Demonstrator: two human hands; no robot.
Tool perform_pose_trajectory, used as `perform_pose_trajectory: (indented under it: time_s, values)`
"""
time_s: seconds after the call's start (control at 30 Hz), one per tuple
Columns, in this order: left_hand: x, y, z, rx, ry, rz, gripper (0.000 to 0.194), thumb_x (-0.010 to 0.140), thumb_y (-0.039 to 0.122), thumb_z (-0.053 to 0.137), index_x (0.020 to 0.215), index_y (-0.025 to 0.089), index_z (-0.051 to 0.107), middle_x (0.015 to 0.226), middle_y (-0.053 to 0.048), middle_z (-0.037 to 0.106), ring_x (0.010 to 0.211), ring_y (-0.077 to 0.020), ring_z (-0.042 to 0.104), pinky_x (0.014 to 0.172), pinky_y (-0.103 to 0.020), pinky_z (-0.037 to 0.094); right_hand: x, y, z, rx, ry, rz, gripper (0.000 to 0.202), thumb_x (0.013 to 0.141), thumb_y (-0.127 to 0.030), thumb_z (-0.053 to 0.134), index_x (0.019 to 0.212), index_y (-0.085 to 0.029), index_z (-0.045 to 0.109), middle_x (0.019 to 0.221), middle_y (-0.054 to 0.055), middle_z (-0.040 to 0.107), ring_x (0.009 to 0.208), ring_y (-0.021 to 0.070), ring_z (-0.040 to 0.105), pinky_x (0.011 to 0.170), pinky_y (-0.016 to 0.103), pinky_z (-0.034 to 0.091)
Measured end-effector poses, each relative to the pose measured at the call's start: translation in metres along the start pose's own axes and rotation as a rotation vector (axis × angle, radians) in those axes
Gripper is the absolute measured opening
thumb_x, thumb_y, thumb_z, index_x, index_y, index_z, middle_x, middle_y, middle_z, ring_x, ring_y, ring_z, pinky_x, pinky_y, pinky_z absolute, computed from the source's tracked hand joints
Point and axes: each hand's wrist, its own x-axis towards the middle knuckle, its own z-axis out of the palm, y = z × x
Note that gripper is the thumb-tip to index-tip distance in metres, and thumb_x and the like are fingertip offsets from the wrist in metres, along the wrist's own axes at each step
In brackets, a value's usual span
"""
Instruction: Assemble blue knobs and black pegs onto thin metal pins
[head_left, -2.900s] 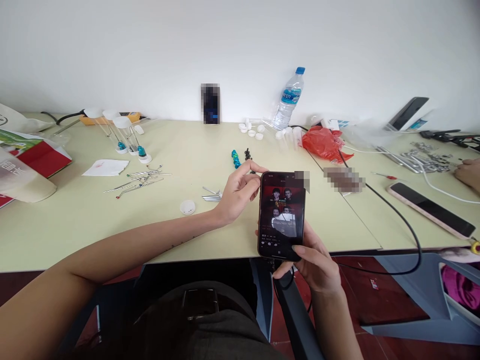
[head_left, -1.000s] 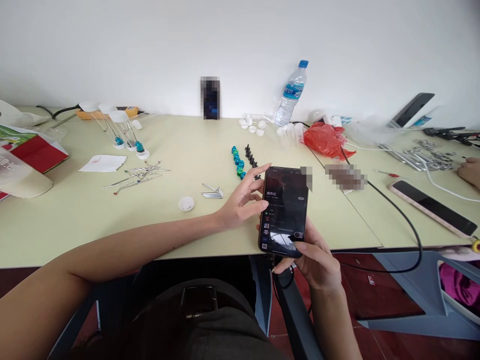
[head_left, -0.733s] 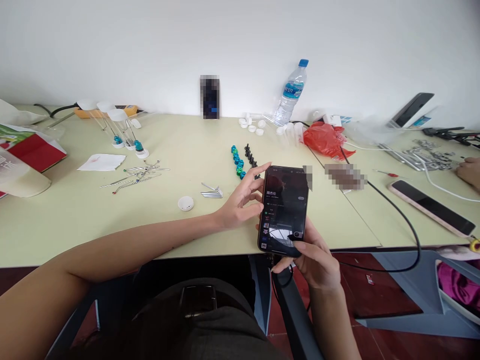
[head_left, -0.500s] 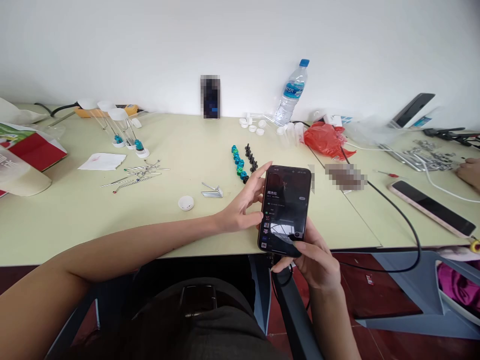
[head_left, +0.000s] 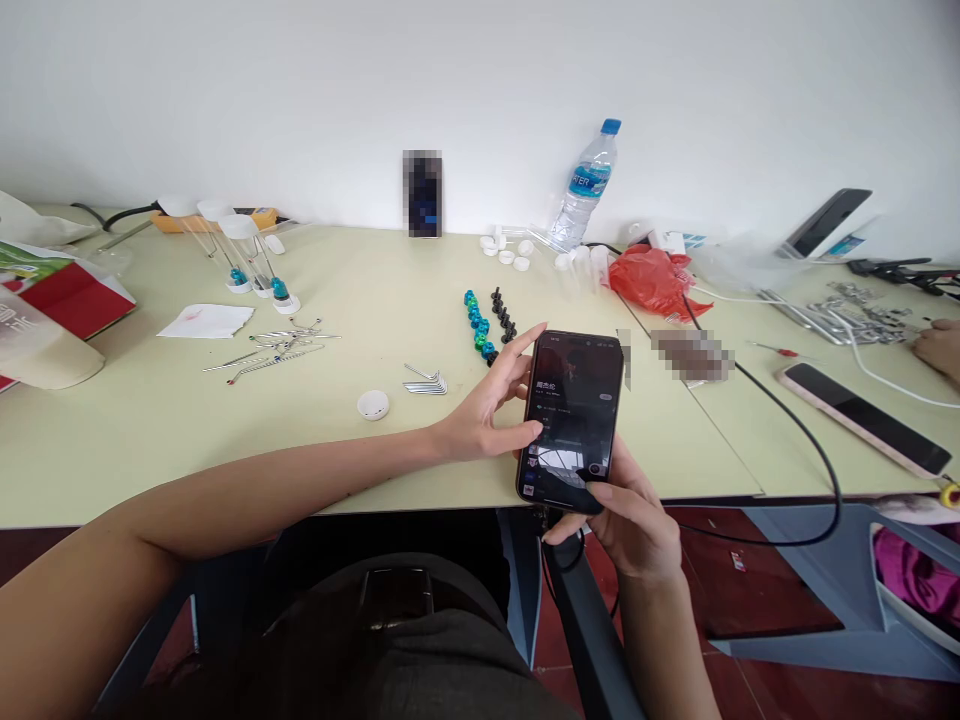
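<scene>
A black phone (head_left: 574,420) with a lit dark screen is held upright over the table's front edge. My left hand (head_left: 495,410) grips its left side, with the thumb lying on the screen. Around the lower right corner is my right hand (head_left: 637,510), its thumb on the bottom of the screen. Just behind the phone lie a row of blue and green pieces (head_left: 478,325) and a row of black pieces (head_left: 504,315). Bent metal rods (head_left: 427,382) and a round white cap (head_left: 373,405) are left of my left hand.
Thin metal tools (head_left: 281,348) and capped tubes (head_left: 240,228) lie at the left. A water bottle (head_left: 589,185) and red bag (head_left: 651,280) are at the back. Another phone (head_left: 862,418) lies right, near a person's hand (head_left: 939,350). A black cable (head_left: 817,440) hangs over the edge.
My left thumb has moved right, from the phone's left edge onto the screen. My right hand has kept its hold.
</scene>
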Motion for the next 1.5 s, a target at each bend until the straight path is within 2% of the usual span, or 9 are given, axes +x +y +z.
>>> perform_pose_trajectory:
  time_s: [0.17, 0.27, 0.33, 0.47, 0.77, 0.97, 1.13, 1.3, 1.5]
  values:
    - [0.006, 0.006, -0.001, -0.033, 0.185, -0.044, 0.043, 0.086, 0.037, 0.056, 0.125, 0.025, 0.04, 0.098, -0.005, 0.064, 0.084, -0.0155, 0.059, 0.079, -0.033, 0.044, 0.001, -0.001, 0.001, -0.055, -0.032, 0.013, 0.08, 0.08, -0.025, 0.057, 0.149, -0.034, 0.018, 0.129, 0.011, 0.056, 0.067, 0.0227, 0.07, 0.048, 0.042, 0.061]
    - [0.013, 0.012, -0.003, 0.017, 0.296, -0.074, 0.022, 0.089, 0.038, 0.052, 0.102, 0.022, 0.049, 0.064, 0.003, 0.055, 0.06, -0.0107, 0.053, 0.063, -0.027, 0.041, 0.001, -0.002, 0.002, -0.06, -0.056, 0.019, 0.08, 0.08, -0.025, 0.056, 0.15, -0.035, 0.018, 0.13, 0.011, 0.055, 0.073, 0.0246, 0.07, 0.05, 0.045, 0.062]
    - [0.016, 0.016, -0.004, 0.035, 0.326, -0.083, 0.019, 0.089, 0.039, 0.053, 0.095, 0.022, 0.048, 0.056, 0.006, 0.049, 0.054, -0.0099, 0.049, 0.058, -0.026, 0.038, 0.001, -0.002, 0.003, -0.054, -0.058, 0.016, 0.079, 0.08, -0.024, 0.056, 0.149, -0.035, 0.019, 0.13, 0.01, 0.056, 0.075, 0.0252, 0.07, 0.05, 0.045, 0.062]
    - [0.018, 0.019, -0.005, 0.024, 0.314, -0.077, 0.02, 0.088, 0.04, 0.054, 0.093, 0.022, 0.047, 0.059, 0.005, 0.05, 0.055, -0.0106, 0.05, 0.057, -0.027, 0.039, 0.001, -0.003, 0.004, -0.048, -0.045, 0.019, 0.081, 0.079, -0.025, 0.058, 0.15, -0.033, 0.018, 0.129, 0.011, 0.056, 0.081, 0.0281, 0.07, 0.05, 0.044, 0.062]
    - [0.019, 0.017, -0.006, 0.054, 0.327, 0.018, 0.022, 0.09, 0.04, 0.05, 0.093, 0.019, 0.052, 0.076, 0.0, 0.054, 0.062, -0.0099, 0.05, 0.062, -0.028, 0.041, 0.0, -0.004, 0.004, -0.012, -0.052, 0.043, 0.087, 0.078, -0.024, 0.06, 0.151, -0.031, 0.012, 0.13, 0.013, 0.056, 0.072, 0.0267, 0.071, 0.05, 0.044, 0.062]
    - [0.019, 0.019, -0.006, 0.055, 0.331, -0.011, 0.021, 0.089, 0.041, 0.051, 0.091, 0.02, 0.051, 0.071, 0.002, 0.053, 0.06, -0.0099, 0.05, 0.062, -0.027, 0.042, 0.0, -0.005, 0.005, -0.049, -0.04, 0.047, 0.084, 0.08, -0.025, 0.059, 0.151, -0.031, 0.015, 0.119, 0.011, 0.063, 0.065, 0.0236, 0.07, 0.049, 0.042, 0.061]
    - [0.019, 0.02, -0.006, 0.035, 0.327, -0.036, 0.02, 0.089, 0.04, 0.051, 0.092, 0.02, 0.051, 0.07, 0.002, 0.055, 0.06, -0.011, 0.052, 0.06, -0.028, 0.042, 0.0, -0.004, 0.005, -0.056, -0.046, 0.035, 0.084, 0.08, -0.025, 0.058, 0.151, -0.033, 0.014, 0.129, 0.011, 0.057, 0.069, 0.0243, 0.071, 0.05, 0.044, 0.061]
    - [0.018, 0.021, -0.006, 0.037, 0.334, -0.062, 0.017, 0.088, 0.038, 0.054, 0.091, 0.022, 0.051, 0.062, 0.004, 0.049, 0.055, -0.0103, 0.049, 0.058, -0.028, 0.039, -0.001, -0.005, 0.005, -0.028, -0.06, 0.032, 0.08, 0.081, -0.022, 0.057, 0.15, -0.031, 0.018, 0.109, 0.008, 0.067, 0.061, 0.0225, 0.07, 0.05, 0.041, 0.061]
    - [0.017, 0.019, -0.007, -0.003, 0.284, -0.047, 0.017, 0.088, 0.034, 0.052, 0.097, 0.021, 0.05, 0.064, 0.003, 0.052, 0.06, -0.0111, 0.049, 0.063, -0.029, 0.04, -0.001, -0.005, 0.005, -0.075, -0.041, 0.04, 0.083, 0.08, -0.027, 0.059, 0.15, -0.032, 0.016, 0.119, 0.01, 0.063, 0.071, 0.0273, 0.071, 0.05, 0.044, 0.061]
